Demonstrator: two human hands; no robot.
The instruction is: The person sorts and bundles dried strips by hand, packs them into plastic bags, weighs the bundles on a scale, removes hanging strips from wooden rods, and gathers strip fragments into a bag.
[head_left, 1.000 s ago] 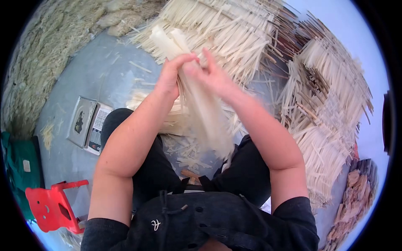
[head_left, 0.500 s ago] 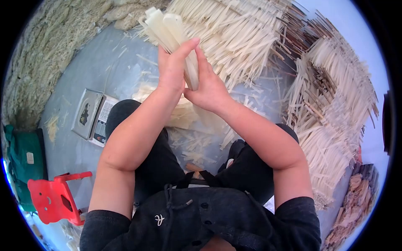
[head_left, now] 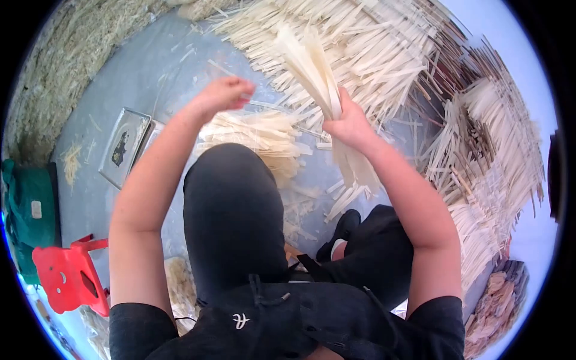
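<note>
The head view has a bundle of pale strips (head_left: 307, 65) raised in front of the person, in the right hand (head_left: 350, 125), which grips it around the middle, the thumb lying across the near side. The left hand (head_left: 225, 96) is off to the left, apart from the bundle, its fingers curled; nothing shows in it, but it is blurred, and how tightly it is closed cannot be made out. The bundle is probably light for its length, bendy and springy along the strips rather than limp, and the flat faces may well slide over one another, so a loose hold could let single strips slip out. The edges look thin enough to crease or split if pinched hard; the gathered middle seems the best place to take hold, with the palm wrapped round. In looks it is cream to off-white, smooth and slightly translucent, made of long flat layers. The upper end parts into a few broad leaves, while below the hand the strips fan out downward. A stack of similar strips (head_left: 255, 137) lies beyond the left knee, on the grey floor (head_left: 108, 102).
</note>
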